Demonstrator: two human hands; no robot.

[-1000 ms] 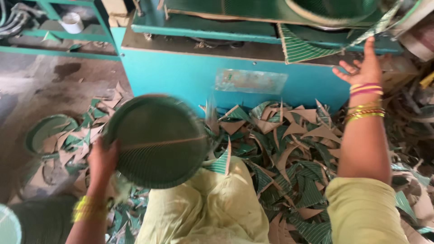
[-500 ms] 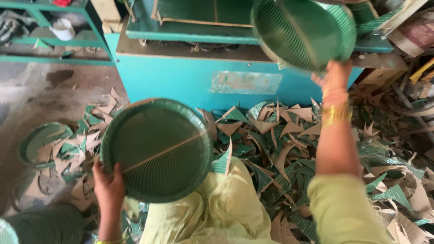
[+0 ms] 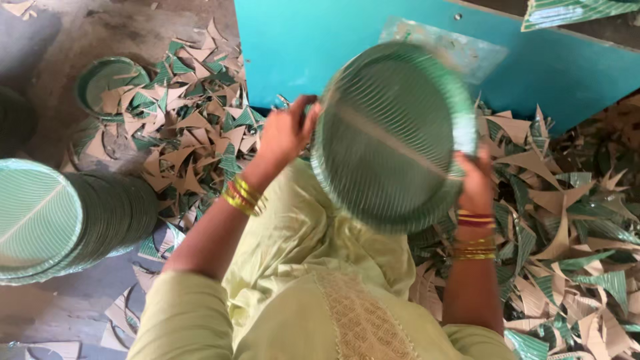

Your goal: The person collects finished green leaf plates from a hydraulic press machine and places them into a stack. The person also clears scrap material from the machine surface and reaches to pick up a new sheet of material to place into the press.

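I hold a small stack of round green paper plates [image 3: 393, 137] with a leaf-vein pattern, tilted up in front of me. My left hand [image 3: 288, 130] grips the stack's left rim. My right hand [image 3: 477, 180] holds its lower right rim. Both wrists wear gold and red bangles. My lap in light green cloth [image 3: 313, 267] lies below the plates.
A teal machine panel [image 3: 333, 47] stands ahead. A long stack of the same green plates [image 3: 67, 220] lies on its side at the left. Green-and-brown paper offcuts [image 3: 180, 133] litter the floor on both sides, with one loose plate [image 3: 107, 83] at far left.
My right hand brought the second plate down from the machine and joined it with the plate in my left hand. The view has swung down and left.
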